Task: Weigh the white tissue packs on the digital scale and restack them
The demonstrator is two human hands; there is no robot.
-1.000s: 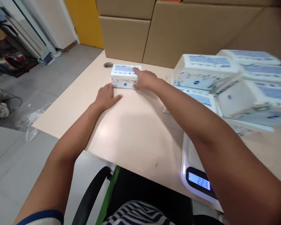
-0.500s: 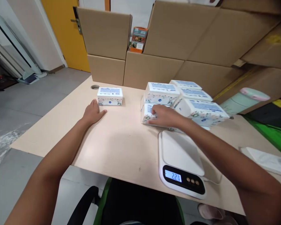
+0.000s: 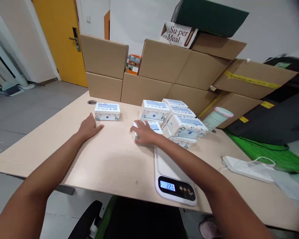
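My left hand point(image 3: 89, 127) lies flat and open on the pale wooden table point(image 3: 109, 159), just in front of a single white tissue pack point(image 3: 107, 111). My right hand point(image 3: 144, 132) grips a tissue pack point(image 3: 153, 126) at the near edge of a pile of several tissue packs point(image 3: 179, 122). A white kitchen scale point(image 3: 173, 176) sits just below my right forearm; its display point(image 3: 167, 186) reads 221.
Stacked cardboard boxes point(image 3: 161, 69) line the table's far edge. A mint-green bottle point(image 3: 218, 117) lies right of the pile. A white power strip point(image 3: 246, 167) rests at the right. A cable hole point(image 3: 92, 102) is at the far left. A yellow door point(image 3: 59, 39) stands behind.
My right hand left the single pack at the left and moved to the pile, where it took hold of a pack. The view swung up and right. My left hand stayed put.
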